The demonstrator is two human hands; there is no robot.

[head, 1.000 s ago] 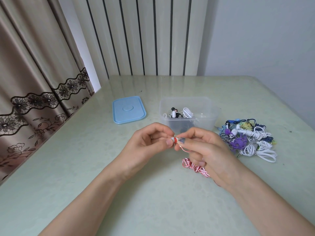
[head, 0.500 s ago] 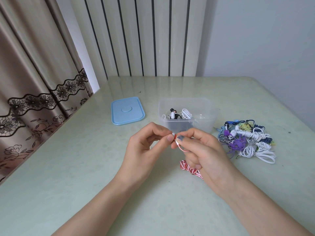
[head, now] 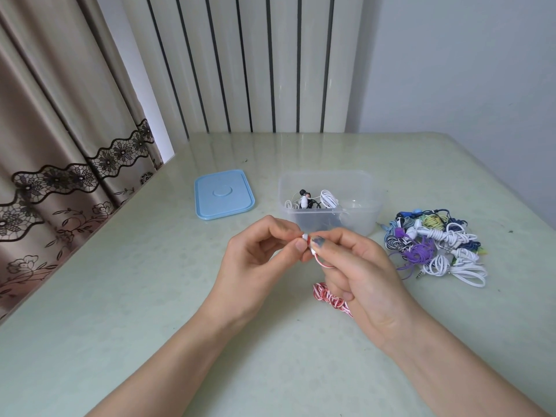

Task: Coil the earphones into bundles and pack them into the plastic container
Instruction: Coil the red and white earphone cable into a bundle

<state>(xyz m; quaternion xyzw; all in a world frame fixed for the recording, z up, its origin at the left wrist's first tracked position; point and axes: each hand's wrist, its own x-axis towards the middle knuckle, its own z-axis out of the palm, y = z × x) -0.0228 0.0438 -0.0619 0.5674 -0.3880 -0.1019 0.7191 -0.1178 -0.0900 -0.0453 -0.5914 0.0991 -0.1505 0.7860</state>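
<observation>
My left hand [head: 258, 257] and my right hand [head: 358, 266] meet in front of the clear plastic container [head: 361, 218]. Both pinch the earbud end of a red-and-white striped earphone [head: 329, 296]; most of its cord hangs in loose loops under my right palm onto the table. Inside the container lie a white coiled bundle [head: 328, 198] and a black-and-white earphone [head: 304, 198]. A pile of earphones [head: 433, 245] in white, purple, blue and yellow lies on the table to the right of the container.
The container's blue lid [head: 222, 197] lies flat to its left. The pale green table [head: 150, 296] ends at a curtain [head: 60, 164] on the left and at a striped panel and wall behind.
Both hands stay together on the earbud end with only small finger shifts. The striped cord still hangs under my right hand.
</observation>
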